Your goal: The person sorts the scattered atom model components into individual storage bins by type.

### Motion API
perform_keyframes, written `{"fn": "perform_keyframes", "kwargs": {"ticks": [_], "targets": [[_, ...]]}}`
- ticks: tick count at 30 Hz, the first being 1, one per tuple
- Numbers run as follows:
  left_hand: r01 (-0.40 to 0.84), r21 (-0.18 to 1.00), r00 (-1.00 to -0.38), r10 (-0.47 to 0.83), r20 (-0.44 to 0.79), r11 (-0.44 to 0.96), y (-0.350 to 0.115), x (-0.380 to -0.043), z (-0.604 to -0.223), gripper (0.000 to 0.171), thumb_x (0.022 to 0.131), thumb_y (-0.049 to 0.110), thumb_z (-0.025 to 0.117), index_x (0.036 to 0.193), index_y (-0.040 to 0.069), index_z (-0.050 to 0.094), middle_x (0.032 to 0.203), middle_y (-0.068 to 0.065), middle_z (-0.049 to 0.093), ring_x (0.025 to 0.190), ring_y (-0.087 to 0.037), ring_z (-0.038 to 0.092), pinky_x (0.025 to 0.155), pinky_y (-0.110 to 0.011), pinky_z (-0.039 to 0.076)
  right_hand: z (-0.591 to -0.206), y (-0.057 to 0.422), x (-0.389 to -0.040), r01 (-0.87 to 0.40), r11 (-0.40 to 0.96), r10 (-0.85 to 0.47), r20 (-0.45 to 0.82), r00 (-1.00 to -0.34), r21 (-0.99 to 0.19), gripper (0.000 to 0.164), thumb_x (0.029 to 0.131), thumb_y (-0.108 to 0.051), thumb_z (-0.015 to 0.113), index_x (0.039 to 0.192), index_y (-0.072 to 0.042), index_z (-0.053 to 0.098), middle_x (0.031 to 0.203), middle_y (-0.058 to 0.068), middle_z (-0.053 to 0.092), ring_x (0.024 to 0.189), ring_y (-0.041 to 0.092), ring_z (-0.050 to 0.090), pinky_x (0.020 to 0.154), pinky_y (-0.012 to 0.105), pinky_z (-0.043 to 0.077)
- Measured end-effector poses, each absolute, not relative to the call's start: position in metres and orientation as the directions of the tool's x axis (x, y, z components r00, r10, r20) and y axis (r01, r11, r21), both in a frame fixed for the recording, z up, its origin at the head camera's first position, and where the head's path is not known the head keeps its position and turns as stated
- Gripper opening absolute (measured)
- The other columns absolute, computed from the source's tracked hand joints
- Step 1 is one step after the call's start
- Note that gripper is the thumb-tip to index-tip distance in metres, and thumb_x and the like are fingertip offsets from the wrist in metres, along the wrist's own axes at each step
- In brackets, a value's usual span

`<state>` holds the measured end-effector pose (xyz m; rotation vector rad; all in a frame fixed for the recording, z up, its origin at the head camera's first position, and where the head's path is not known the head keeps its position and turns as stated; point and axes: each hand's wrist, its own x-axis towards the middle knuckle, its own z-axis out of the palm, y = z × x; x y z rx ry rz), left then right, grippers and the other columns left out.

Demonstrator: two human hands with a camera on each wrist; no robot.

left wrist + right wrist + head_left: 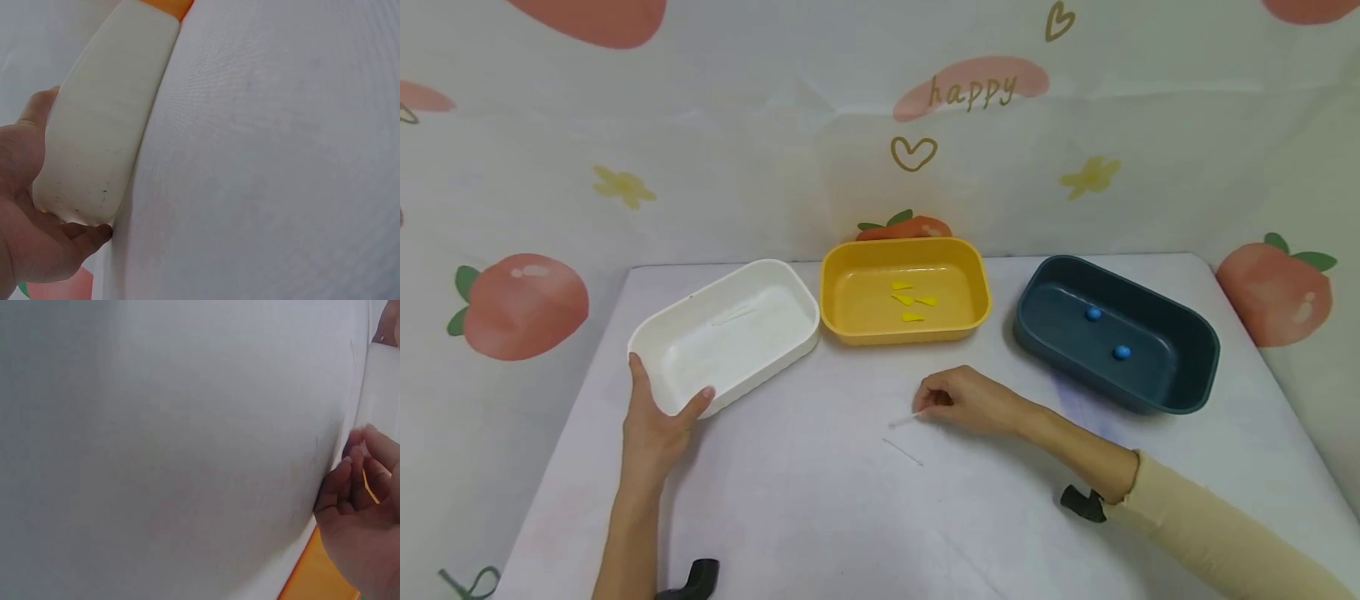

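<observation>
My left hand (655,429) grips the near left corner of a white tray (752,387), its thumb over the front rim and its fingers at the left end. The left wrist view shows the left hand (44,206) with fingers curled at the base of the tray's end wall. Between thumb and fingers, my right hand (962,400) pinches a thin white stick (902,422) low over the table. A second thin stick (903,452) lies on the cloth just in front of it. Inside the white tray are thin white pieces (732,317), faint against its floor.
A yellow tray (906,338) holding several small yellow pieces (912,317) stands at the back centre, close against the white one. At the back right, a dark blue tray (1075,375) holds two blue balls (1122,352). A patterned cloth (760,167) hangs behind the table.
</observation>
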<state>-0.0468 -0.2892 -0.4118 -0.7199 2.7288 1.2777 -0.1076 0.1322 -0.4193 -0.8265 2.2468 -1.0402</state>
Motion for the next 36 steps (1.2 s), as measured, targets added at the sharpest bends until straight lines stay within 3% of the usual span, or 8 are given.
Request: {"fn": "perform_keyframes", "kwargs": {"ticks": [17, 29, 36], "targets": [[-0.418, 0.724, -0.893, -0.394, -0.216, 0.549, -0.289, -0.049, -0.414, 0.118, 0.087, 0.034, 0.077, 0.156, 0.024, -0.018, 0.165, -0.009, 0.002, 0.151, -0.033, 0.008, 0.119, -0.053, 0.013, -0.402, 0.105, -0.119, -0.378, 0.436, -0.706, -0.05, -0.706, -0.817, 0.007, 0.09, -0.01, 0.074, 0.093, -0.016, 0.074, 0.085, -0.011, 0.064, 0.075, 0.008, 0.055, 0.069, 0.022, 0.049], [-0.407, 0.724, -0.897, -0.393, -0.202, 0.556, -0.287, -0.05, -0.414, 0.116, 0.087, 0.032, 0.077, 0.157, 0.023, -0.016, 0.166, -0.007, 0.001, 0.151, -0.032, 0.007, 0.12, -0.051, 0.012, -0.383, 0.082, -0.127, -0.419, 0.446, -0.732, -0.054, -0.679, -0.791, 0.005, 0.094, -0.015, 0.07, 0.098, -0.017, 0.069, 0.085, -0.011, 0.06, 0.079, 0.008, 0.054, 0.07, 0.022, 0.048], [-0.403, 0.731, -0.897, -0.395, -0.198, 0.55, -0.289, -0.049, -0.413, 0.114, 0.087, 0.032, 0.076, 0.159, 0.021, -0.012, 0.166, -0.01, 0.004, 0.151, -0.033, 0.008, 0.12, -0.051, 0.011, -0.37, 0.059, -0.139, -0.503, 0.422, -0.785, -0.026, -0.619, -0.754, 0.005, 0.094, -0.018, 0.07, 0.098, -0.014, 0.069, 0.086, -0.01, 0.061, 0.076, 0.008, 0.052, 0.068, 0.021, 0.048]]}}
